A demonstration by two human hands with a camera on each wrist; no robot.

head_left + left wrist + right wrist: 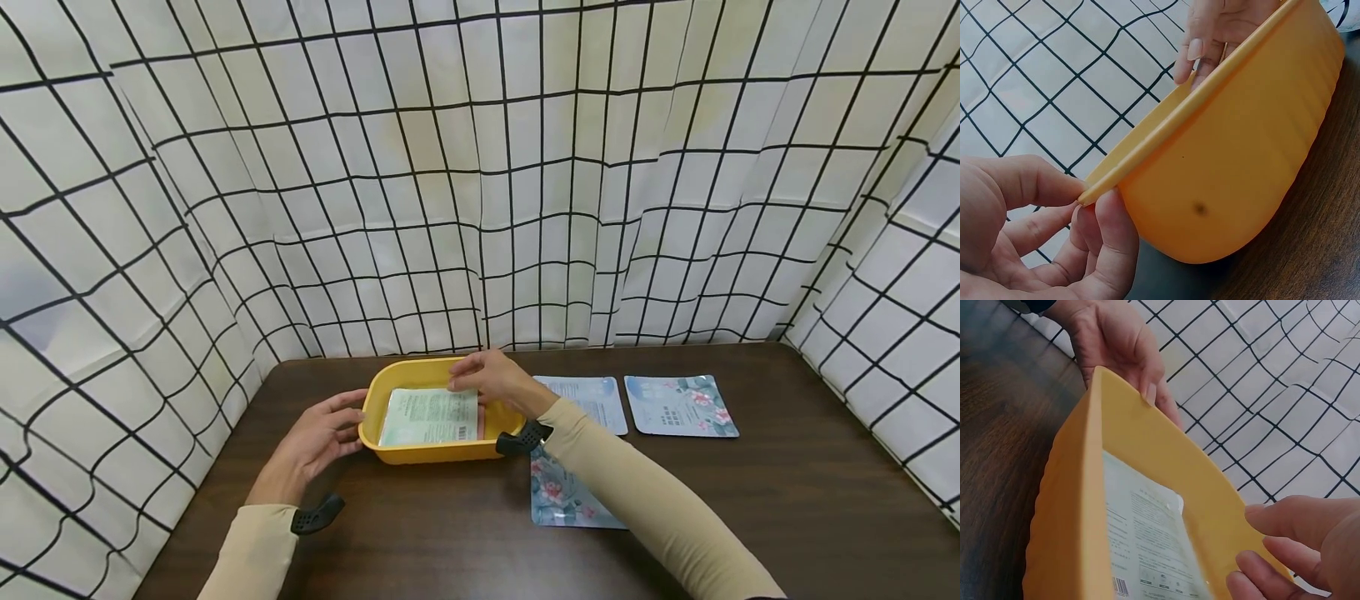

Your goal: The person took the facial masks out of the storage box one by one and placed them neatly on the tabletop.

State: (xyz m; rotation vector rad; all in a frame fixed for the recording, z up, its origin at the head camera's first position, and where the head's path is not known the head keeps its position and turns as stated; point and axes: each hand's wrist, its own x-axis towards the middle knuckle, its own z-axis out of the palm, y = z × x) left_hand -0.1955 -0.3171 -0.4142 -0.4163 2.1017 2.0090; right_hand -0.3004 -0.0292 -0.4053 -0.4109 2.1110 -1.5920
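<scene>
A yellow plastic basket (442, 454) stands near the back of the table. My left hand (322, 433) pinches its left rim between thumb and fingers, plain in the left wrist view. Inside lies a pale green sachet (427, 415) with printed text and a barcode, its back face up. A pink edge (481, 423) shows from under its right side. My right hand (491, 382) is over the basket's back right part, fingers loosely bent. In the right wrist view nothing shows between its thumb and fingers, which are apart from the sachet.
Right of the basket lie blue flowered sachets: one with text (588, 400), partly behind the right forearm, one farther right (678, 406), and one nearer the front (566, 496), partly covered by the sleeve. A white grid-patterned curtain (540, 250) borders the dark wooden table (420, 533).
</scene>
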